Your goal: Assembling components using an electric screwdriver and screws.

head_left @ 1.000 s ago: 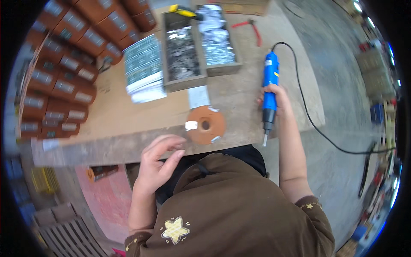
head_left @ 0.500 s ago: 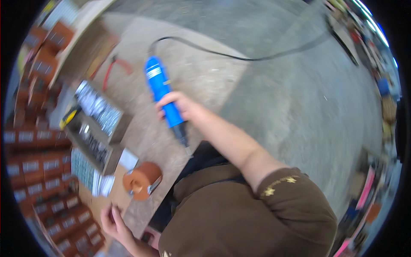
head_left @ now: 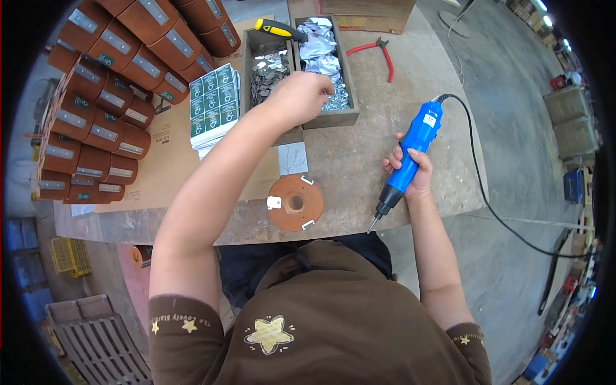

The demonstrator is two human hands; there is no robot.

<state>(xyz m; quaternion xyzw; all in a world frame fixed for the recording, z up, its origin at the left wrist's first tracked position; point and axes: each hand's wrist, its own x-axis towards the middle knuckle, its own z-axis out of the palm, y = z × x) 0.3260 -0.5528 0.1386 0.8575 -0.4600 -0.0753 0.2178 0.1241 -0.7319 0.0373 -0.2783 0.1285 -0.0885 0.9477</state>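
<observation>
My right hand (head_left: 413, 168) is wrapped round a blue electric screwdriver (head_left: 417, 138), its bit pointing down toward the table's near edge. My left hand (head_left: 307, 95) reaches over the right compartment of a wooden box (head_left: 340, 118), its curled fingertips at a heap of small shiny metal screws (head_left: 339, 101). Whatever lies between those fingers is hidden. Between my arms, a brown round piece (head_left: 307, 204) with a central hole rests on the table, bearing a white tab and small metal clips. Flat metal pieces (head_left: 269, 74) fill the left compartment.
Several brown cylinders with metal strips (head_left: 106, 131) are stacked at left. Beside them stands a pile of green-and-white printed cards (head_left: 215, 106). A yellow-black screwdriver (head_left: 277, 28) lies across the box, red-handled cutters (head_left: 378, 54) to its right. A black cord (head_left: 478, 163) hangs past the table's right edge.
My left hand has moved from beside the brown round piece to the screws in the box. My right hand still holds the electric screwdriver. The whole view has turned.
</observation>
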